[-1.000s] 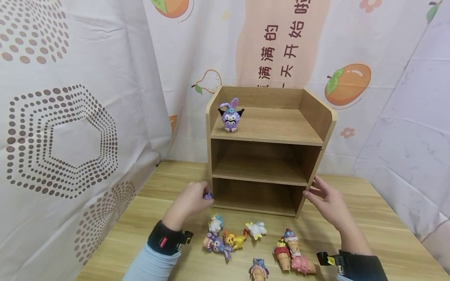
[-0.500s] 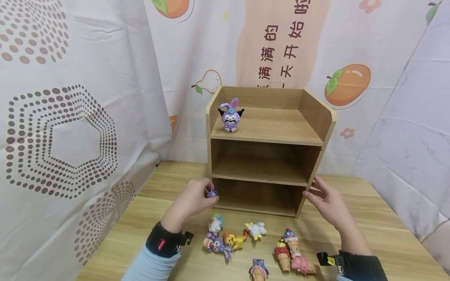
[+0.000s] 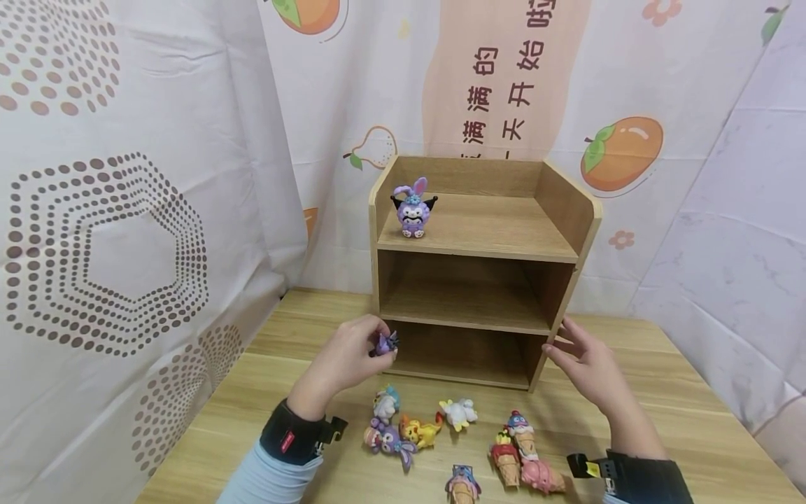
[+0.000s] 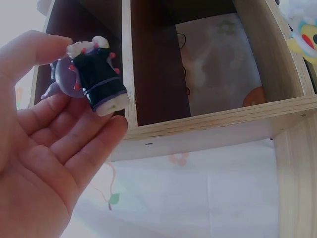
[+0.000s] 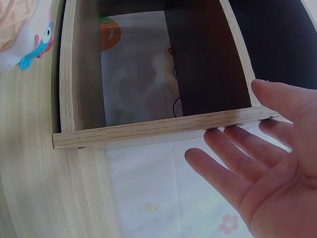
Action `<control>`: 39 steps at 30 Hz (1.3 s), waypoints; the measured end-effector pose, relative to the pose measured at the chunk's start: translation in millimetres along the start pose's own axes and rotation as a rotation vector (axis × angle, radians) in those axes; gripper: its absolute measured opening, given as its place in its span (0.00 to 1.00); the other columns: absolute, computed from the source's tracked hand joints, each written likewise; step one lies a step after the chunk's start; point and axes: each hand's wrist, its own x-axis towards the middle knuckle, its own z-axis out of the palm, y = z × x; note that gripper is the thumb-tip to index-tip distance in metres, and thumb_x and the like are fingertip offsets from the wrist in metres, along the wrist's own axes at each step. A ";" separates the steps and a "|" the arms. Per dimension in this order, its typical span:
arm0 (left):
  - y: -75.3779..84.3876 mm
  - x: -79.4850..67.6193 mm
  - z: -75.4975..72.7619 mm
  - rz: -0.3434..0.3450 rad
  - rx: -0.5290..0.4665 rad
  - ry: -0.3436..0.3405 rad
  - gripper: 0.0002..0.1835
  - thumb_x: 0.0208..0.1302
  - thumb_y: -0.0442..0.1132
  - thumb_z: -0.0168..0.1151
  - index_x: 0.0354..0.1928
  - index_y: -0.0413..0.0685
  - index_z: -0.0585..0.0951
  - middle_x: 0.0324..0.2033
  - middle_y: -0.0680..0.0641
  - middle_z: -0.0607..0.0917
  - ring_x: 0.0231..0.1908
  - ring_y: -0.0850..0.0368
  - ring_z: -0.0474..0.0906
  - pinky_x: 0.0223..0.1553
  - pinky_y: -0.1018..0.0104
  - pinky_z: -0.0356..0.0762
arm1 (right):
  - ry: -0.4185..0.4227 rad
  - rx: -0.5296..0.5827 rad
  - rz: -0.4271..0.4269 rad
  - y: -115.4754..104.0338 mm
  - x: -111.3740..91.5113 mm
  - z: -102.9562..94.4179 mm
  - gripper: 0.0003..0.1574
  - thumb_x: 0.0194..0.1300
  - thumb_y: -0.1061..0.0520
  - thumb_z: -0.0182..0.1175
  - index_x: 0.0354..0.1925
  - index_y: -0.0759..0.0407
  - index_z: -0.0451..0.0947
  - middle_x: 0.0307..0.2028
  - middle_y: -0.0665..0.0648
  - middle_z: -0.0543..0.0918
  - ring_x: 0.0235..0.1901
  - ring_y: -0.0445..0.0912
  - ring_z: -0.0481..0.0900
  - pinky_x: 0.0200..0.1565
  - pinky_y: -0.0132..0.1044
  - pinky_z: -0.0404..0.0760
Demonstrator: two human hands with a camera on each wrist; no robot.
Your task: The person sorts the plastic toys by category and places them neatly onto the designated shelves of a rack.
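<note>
A small wooden shelf unit (image 3: 478, 253) with three levels stands in the middle of the table. My left hand (image 3: 346, 358) pinches a purple figurine (image 3: 385, 343) between thumb and fingers at the lower left of the shelf. In the left wrist view, the figurine (image 4: 101, 79) shows a dark body with red dots and white ends. My right hand (image 3: 585, 362) touches the shelf's right side panel, its fingers fairly straight. Seen from the right wrist, the thumb of that hand (image 5: 270, 173) lies on the panel's front edge. A purple rabbit-eared figurine (image 3: 413, 213) sits upright on the top level.
Before the shelf lie a blue-and-white figurine (image 3: 386, 403), a purple bunny figurine (image 3: 393, 441), a yellow figurine (image 3: 420, 430) and a white figurine (image 3: 460, 413). Several ice-cream-cone figurines (image 3: 506, 462) are at the right front. Printed curtains (image 3: 340, 91) hang behind.
My left hand has moved slightly right and up with the figurine, bringing it in front of the shelf's lower left opening. The right hand has stayed on the side panel.
</note>
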 end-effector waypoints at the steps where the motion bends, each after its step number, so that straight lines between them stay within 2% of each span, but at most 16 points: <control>1: 0.3 -0.1 -0.1 0.017 -0.008 0.010 0.13 0.54 0.37 0.76 0.38 0.49 0.80 0.33 0.57 0.80 0.33 0.62 0.78 0.30 0.71 0.80 | -0.002 0.001 0.001 0.0 -0.1 0.0 0.45 0.71 0.58 0.65 0.77 0.66 0.56 0.62 0.76 0.75 0.55 0.67 0.80 0.42 0.18 0.77; 12: 1.3 -0.3 -1.2 0.170 -0.067 0.097 0.12 0.54 0.35 0.75 0.39 0.48 0.81 0.35 0.57 0.81 0.35 0.61 0.78 0.33 0.71 0.80 | 0.002 -0.006 -0.008 -0.2 -1.0 0.6 0.45 0.71 0.59 0.66 0.77 0.64 0.58 0.61 0.76 0.76 0.54 0.66 0.81 0.42 0.18 0.77; 18: 5.1 2.9 0.3 0.325 -0.150 0.134 0.14 0.56 0.34 0.76 0.42 0.46 0.82 0.42 0.54 0.84 0.43 0.60 0.80 0.44 0.69 0.83 | 0.004 -0.019 -0.005 -0.6 -1.2 -0.1 0.45 0.71 0.58 0.66 0.77 0.64 0.57 0.61 0.76 0.76 0.54 0.66 0.81 0.41 0.19 0.77; 21: 8.9 4.4 0.9 0.402 -0.174 0.153 0.15 0.54 0.31 0.75 0.42 0.45 0.81 0.43 0.51 0.84 0.44 0.58 0.81 0.44 0.70 0.83 | 0.003 -0.022 0.002 -1.2 -1.0 -0.6 0.45 0.71 0.58 0.66 0.77 0.64 0.57 0.61 0.76 0.76 0.54 0.66 0.81 0.41 0.19 0.77; 28: 18.9 9.6 4.9 0.535 -0.127 0.182 0.14 0.53 0.30 0.72 0.41 0.42 0.79 0.41 0.49 0.83 0.42 0.57 0.80 0.45 0.73 0.82 | -0.006 -0.017 0.018 -1.5 -1.5 -0.9 0.45 0.71 0.57 0.66 0.78 0.64 0.57 0.62 0.76 0.75 0.55 0.66 0.80 0.41 0.19 0.77; 31: 22.3 12.9 9.1 0.562 -0.122 0.178 0.14 0.53 0.30 0.72 0.42 0.41 0.80 0.41 0.48 0.82 0.42 0.57 0.80 0.45 0.72 0.82 | -0.008 -0.015 0.019 -1.3 -1.4 -0.9 0.45 0.71 0.57 0.65 0.78 0.65 0.56 0.62 0.76 0.75 0.55 0.66 0.80 0.41 0.19 0.77; 36: 28.2 18.8 14.2 0.559 -0.111 0.166 0.14 0.56 0.32 0.72 0.44 0.40 0.82 0.43 0.48 0.82 0.42 0.59 0.80 0.44 0.71 0.84 | -0.001 -0.006 0.006 -1.1 -0.2 -0.2 0.45 0.71 0.58 0.66 0.77 0.65 0.58 0.61 0.77 0.75 0.54 0.66 0.81 0.42 0.19 0.77; 39: 32.4 25.7 15.0 0.561 -0.097 0.161 0.13 0.57 0.33 0.72 0.44 0.41 0.82 0.43 0.48 0.82 0.41 0.60 0.80 0.42 0.74 0.83 | -0.003 -0.001 -0.003 -1.2 0.2 -0.7 0.44 0.70 0.59 0.66 0.77 0.65 0.58 0.61 0.77 0.76 0.54 0.66 0.81 0.42 0.19 0.77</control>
